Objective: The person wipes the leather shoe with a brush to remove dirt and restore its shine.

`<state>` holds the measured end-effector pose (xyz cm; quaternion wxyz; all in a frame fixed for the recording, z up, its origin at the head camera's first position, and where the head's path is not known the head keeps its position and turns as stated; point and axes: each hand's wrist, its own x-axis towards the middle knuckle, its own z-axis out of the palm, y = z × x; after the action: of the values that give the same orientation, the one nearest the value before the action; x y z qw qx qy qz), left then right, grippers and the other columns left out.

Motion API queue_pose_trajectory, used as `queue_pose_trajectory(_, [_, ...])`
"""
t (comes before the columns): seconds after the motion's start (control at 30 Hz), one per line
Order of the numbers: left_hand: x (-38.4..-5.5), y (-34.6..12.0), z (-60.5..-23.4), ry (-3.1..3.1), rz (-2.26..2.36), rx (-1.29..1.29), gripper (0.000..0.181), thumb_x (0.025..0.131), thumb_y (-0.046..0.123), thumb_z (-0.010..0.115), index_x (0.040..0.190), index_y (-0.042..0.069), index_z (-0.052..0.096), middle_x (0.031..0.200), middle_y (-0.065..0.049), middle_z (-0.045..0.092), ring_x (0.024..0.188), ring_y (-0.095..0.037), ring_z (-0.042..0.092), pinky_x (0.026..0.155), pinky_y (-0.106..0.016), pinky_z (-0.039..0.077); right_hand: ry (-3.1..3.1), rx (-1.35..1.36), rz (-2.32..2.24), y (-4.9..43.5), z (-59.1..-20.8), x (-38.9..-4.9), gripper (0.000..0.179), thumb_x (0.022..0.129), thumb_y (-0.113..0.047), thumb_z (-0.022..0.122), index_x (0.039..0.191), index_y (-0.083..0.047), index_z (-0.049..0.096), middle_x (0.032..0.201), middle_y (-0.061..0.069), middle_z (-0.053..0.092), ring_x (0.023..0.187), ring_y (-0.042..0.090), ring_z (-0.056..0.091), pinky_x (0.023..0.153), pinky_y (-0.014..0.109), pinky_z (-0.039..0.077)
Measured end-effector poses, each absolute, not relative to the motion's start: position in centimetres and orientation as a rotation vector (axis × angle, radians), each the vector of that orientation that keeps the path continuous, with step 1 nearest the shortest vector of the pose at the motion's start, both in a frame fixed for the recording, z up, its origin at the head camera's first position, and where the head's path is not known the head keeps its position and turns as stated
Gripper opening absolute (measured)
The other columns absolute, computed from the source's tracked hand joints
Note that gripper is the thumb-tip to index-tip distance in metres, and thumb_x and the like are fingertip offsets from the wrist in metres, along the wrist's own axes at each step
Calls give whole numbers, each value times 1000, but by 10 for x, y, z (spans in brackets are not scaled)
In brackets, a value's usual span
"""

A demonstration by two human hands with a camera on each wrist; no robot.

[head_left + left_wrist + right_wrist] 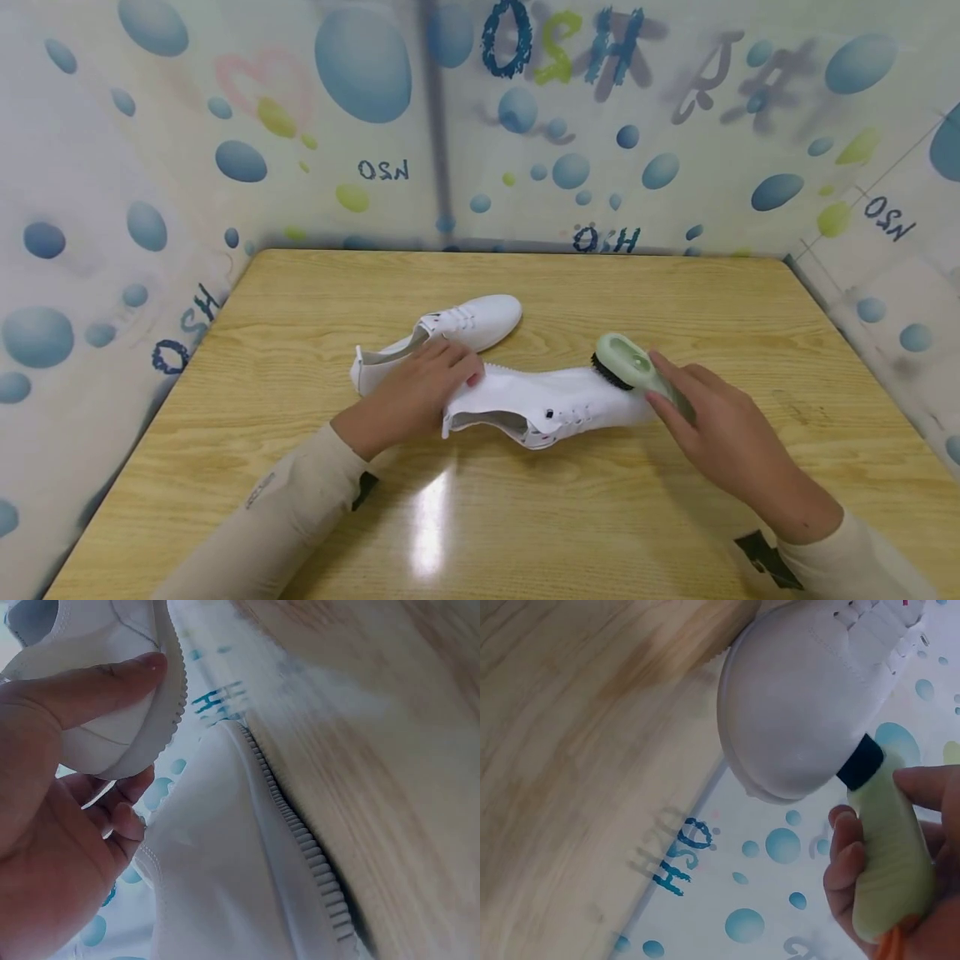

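Note:
A white lace-up shoe (pixel 517 387) is tilted on its side in the middle, its opening facing me. My left hand (pixel 423 383) grips it by the heel; the left wrist view shows the thumb pressed on the heel (pixel 112 731). In my right hand (pixel 727 433) is a pale green scrub brush (pixel 626 358) with dark bristles. Those bristles touch the toe end of the shoe, and in the right wrist view they meet the toe (pixel 795 712) at its edge. A second white shoe (pixel 491 321) stands just behind, partly hidden by my left hand.
Everything sits on a light wood-grain table (pixel 300 292), its far edge against a wall (pixel 480 125) patterned with blue and green drops. An orange loop (pixel 891 945) hangs from the brush handle's end.

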<state>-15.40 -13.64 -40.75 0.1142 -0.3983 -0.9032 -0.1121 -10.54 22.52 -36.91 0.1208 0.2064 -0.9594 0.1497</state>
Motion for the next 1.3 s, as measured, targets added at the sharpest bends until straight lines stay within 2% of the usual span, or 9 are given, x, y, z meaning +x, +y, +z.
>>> queue_pose_trajectory(0.2, [-151, -139, -407, -2693, -333, -1201, 44, 77, 14, 84, 106, 14, 50, 105, 0, 54, 102, -21, 51, 94, -36, 43, -2714, 776, 441, 227, -363, -107, 56, 86, -9, 77, 139, -6, 58, 100, 6, 66, 74, 8, 52, 59, 27, 46])
queue_pose_trajectory(0.33, [-147, -143, -404, -2732, -360, -1224, 46, 76, 9, 83, 107, 13, 49, 103, 0, 53, 101, -20, 53, 92, -36, 45, -2728, 810, 452, 226, -360, -109, 58, 85, -8, 77, 140, -8, 58, 97, 2, 63, 72, 4, 47, 58, 23, 42])
queue_pose_trajectory(0.57, [-146, -150, -396, -2881, -492, -1249, 41, 76, -10, 65, 105, 15, 51, 88, 2, 51, 80, -15, 49, 73, -27, 45, -2786, 794, 434, 221, -356, -108, 56, 89, -11, 75, 142, -8, 56, 95, 1, 61, 70, 4, 44, 58, 22, 41])
queue_pose_trajectory(0.63, [-148, -149, -393, -2931, -569, -1233, 36, 78, -11, 59, 102, 16, 52, 81, 2, 50, 76, -14, 47, 69, -25, 43, -2794, 788, 426, 220, -355, -107, 55, 90, -12, 74, 142, -9, 56, 95, 1, 61, 70, 5, 44, 58, 22, 41])
queue_pose_trajectory(0.7, [-150, -149, -393, -2954, -622, -1201, 28, 87, -8, 54, 99, 17, 54, 80, 4, 52, 75, -12, 48, 68, -24, 43, -2791, 785, 407, 220, -355, -106, 54, 90, -13, 73, 141, -9, 56, 95, 2, 62, 70, 5, 45, 58, 23, 41])
queue_pose_trajectory(0.83, [-153, -147, -393, -2943, -640, -1124, 17, 102, 6, 53, 109, 20, 60, 93, 8, 64, 82, -7, 58, 75, -25, 50, -2755, 792, 362, 219, -356, -103, 54, 89, -15, 74, 140, -9, 58, 97, 4, 63, 71, 7, 47, 58, 25, 42])
queue_pose_trajectory(0.93, [-154, -147, -393, -2950, -649, -1096, 23, 102, 13, 57, 123, 20, 64, 110, 7, 71, 97, -8, 65, 85, -30, 54, -2729, 806, 355, 218, -356, -102, 54, 87, -13, 76, 138, -10, 60, 96, 4, 63, 70, 6, 47, 57, 25, 42])
queue_pose_trajectory(1.07, [-155, -149, -392, -3007, -719, -1098, 28, 101, 14, 59, 127, 16, 69, 121, 2, 72, 110, -11, 67, 89, -32, 54, -2710, 836, 362, 213, -354, -100, 54, 85, -14, 77, 137, -13, 62, 96, 3, 63, 70, 6, 48, 57, 25, 43])
queue_pose_trajectory(1.3, [-156, -152, -387, -3027, -818, -1129, 28, 98, 14, 65, 126, 17, 70, 121, 0, 72, 106, -11, 68, 81, -27, 53, -2761, 872, 320, 196, -357, -98, 55, 84, -17, 74, 137, -19, 62, 99, 3, 63, 73, 7, 46, 56, 23, 39])
